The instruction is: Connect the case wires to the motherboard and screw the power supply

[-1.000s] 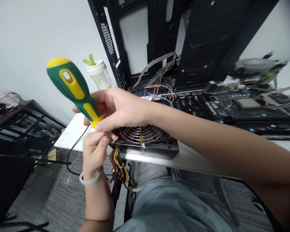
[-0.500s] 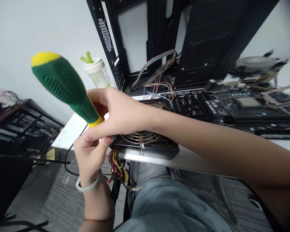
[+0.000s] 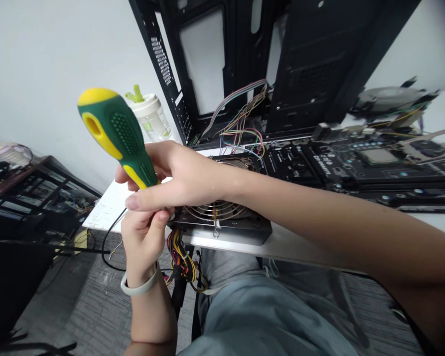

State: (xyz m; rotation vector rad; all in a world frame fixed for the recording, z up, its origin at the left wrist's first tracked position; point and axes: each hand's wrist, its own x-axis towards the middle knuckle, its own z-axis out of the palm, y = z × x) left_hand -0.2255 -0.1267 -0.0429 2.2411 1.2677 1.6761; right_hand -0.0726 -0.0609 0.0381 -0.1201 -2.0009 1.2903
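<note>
A green and yellow screwdriver leans up and to the left, its handle end high and its shaft hidden. My right hand grips the lower handle with thumb and fingers. Just below, my left hand, with a white band on the wrist, has its fingers curled at the left end of a black power supply; what they hold is hidden. The power supply lies on the white table, fan grille upward and partly under my right forearm. A bundle of coloured cables hangs from its left end.
Behind stands a black open computer case with thin loose wires. A motherboard lies to the right, near a fan cooler. A clear bottle with a white lid stands behind my right hand. The white table's edge is at left.
The screwdriver handle has turned, now showing its yellow hole, and stands a little more upright and further right. My right fingers have shifted around it. My left hand stays by the power supply.
</note>
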